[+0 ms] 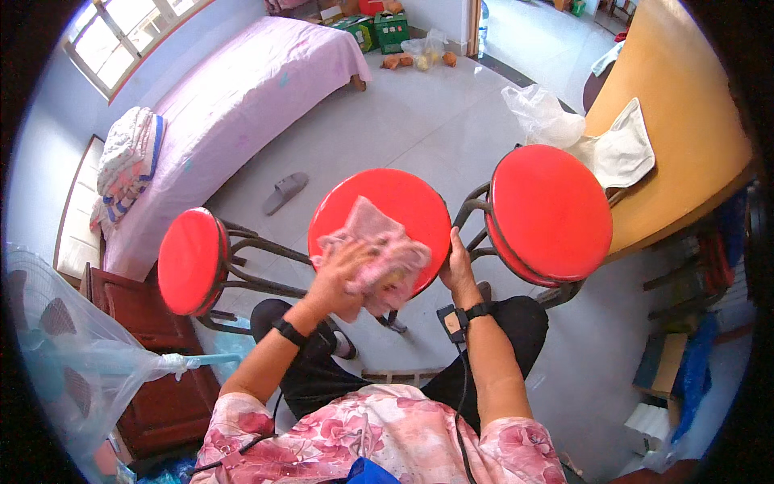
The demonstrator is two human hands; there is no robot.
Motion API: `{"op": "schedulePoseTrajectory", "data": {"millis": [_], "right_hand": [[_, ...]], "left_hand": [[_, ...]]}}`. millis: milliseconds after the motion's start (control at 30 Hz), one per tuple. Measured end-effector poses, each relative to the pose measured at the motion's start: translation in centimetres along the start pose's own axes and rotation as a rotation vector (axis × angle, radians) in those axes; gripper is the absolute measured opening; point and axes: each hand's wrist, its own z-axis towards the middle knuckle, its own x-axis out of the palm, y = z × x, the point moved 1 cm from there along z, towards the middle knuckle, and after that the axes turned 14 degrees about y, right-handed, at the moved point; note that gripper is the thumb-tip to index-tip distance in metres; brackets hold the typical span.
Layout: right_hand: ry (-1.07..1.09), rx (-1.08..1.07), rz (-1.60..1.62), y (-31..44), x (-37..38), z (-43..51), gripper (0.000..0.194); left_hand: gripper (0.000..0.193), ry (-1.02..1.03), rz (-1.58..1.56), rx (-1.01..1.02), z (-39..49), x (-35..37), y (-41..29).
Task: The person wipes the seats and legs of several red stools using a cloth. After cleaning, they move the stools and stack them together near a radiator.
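Observation:
In front of me stands a round stool with a glossy red seat [387, 187]. A crumpled pink cloth [396, 257] lies over its near half, and my left hand [347, 269] grips it and presses it on the seat. My right hand [458, 266] holds the seat's right rim, thumb pointing up along the edge. To the right is a second red stool [553, 212], its seat tilted and its dark metal legs partly hidden. A third red stool [190, 260] at the left shows its seat nearly side-on, legs stretching towards the middle stool.
A bed with a pink sheet [242, 91] runs along the left wall, folded bedding [130, 157] on it. A grey slipper [286, 192] lies on the tiles. A plastic-wrapped fan [72, 345] stands lower left by a wooden cabinet [163, 405]. A yellow-brown panel [677, 121] curves along the right.

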Motion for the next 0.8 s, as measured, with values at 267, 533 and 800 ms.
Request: {"op": "schedulePoseTrajectory", "data": {"millis": [267,533,800], "right_hand": [[-0.006,-0.004,0.051,-0.6,-0.4,0.6,0.065],[0.042,-0.15,-0.192,-1.1,-1.9,1.0,0.052],[0.064,-0.017,0.035,-0.4,-0.4,0.3,0.067]], "left_hand": [[0.067,-0.241,0.099,-0.258,9.3,-2.3,7.8],[0.072,-0.019,0.059,-0.085,14.2,2.9,-3.3],[0.07,0.001,-0.026,-0.071,-1.4,1.3,-2.6]]}}
